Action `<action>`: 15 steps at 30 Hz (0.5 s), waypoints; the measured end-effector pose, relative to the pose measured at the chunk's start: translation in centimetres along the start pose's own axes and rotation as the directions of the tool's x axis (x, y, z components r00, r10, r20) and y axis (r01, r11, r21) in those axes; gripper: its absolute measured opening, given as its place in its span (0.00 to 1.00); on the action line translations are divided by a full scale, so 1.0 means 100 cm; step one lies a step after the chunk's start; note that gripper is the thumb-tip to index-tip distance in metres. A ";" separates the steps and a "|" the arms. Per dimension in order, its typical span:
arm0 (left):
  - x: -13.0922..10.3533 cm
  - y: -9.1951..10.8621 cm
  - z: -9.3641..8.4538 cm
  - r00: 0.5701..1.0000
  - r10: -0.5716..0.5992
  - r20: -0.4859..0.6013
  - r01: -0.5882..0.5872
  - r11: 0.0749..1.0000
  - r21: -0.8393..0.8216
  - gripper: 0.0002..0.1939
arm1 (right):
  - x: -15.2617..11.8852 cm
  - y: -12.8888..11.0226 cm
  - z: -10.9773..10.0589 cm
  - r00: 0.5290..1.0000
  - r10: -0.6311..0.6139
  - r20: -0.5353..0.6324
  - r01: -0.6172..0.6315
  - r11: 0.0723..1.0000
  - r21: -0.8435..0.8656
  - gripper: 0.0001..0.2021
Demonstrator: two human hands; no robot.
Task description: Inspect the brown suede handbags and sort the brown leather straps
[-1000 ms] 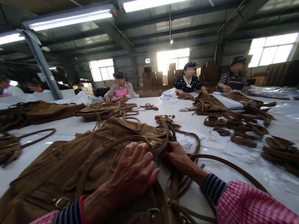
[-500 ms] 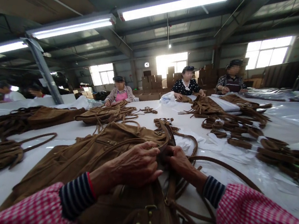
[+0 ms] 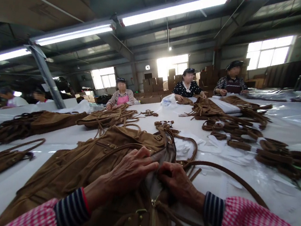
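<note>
A large brown bag [image 3: 74, 166] lies in front of me, its zipped opening running between my hands and parted enough to show a grey lining [image 3: 166, 155]. My left hand [image 3: 131, 168] pinches the left edge of that opening. On the opposite edge, my right hand [image 3: 176, 179] has its fingers curled round the material. Below my hands are a metal zip slider [image 3: 153, 202] and a strap with a buckle [image 3: 138, 222]. A long brown handle [image 3: 232, 170] arches out to the right.
Coiled brown straps [image 3: 272, 150] lie at the right of the white table [image 3: 162, 111]. More brown bags [image 3: 55, 121] are at the left, another pile [image 3: 204, 108] further back. Several people are around the table, one in a pink apron [image 3: 122, 99]. White scraps [image 3: 224, 150] lie beside the straps.
The opening between my hands shows more grey lining. My right hand has shifted slightly down, and my left hand's fingers have drawn in over the edge. The zip slider is now more visible.
</note>
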State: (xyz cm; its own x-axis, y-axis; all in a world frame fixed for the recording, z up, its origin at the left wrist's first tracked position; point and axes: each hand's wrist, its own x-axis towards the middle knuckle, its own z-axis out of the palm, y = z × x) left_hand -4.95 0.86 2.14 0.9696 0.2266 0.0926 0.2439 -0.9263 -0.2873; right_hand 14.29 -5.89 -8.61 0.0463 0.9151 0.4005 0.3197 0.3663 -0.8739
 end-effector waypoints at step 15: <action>0.007 -0.008 0.028 0.999 0.049 -0.014 -0.047 0.995 0.084 0.18 | -0.005 -0.010 0.006 0.998 0.066 0.013 -0.067 0.987 0.143 0.04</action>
State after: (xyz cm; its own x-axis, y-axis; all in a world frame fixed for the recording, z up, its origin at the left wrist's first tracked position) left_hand -4.37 2.64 -0.26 0.9799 0.1771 0.0920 0.1987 -0.9072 -0.3707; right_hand 13.40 -6.66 -8.10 0.0552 0.9392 0.3388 0.1771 0.3248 -0.9291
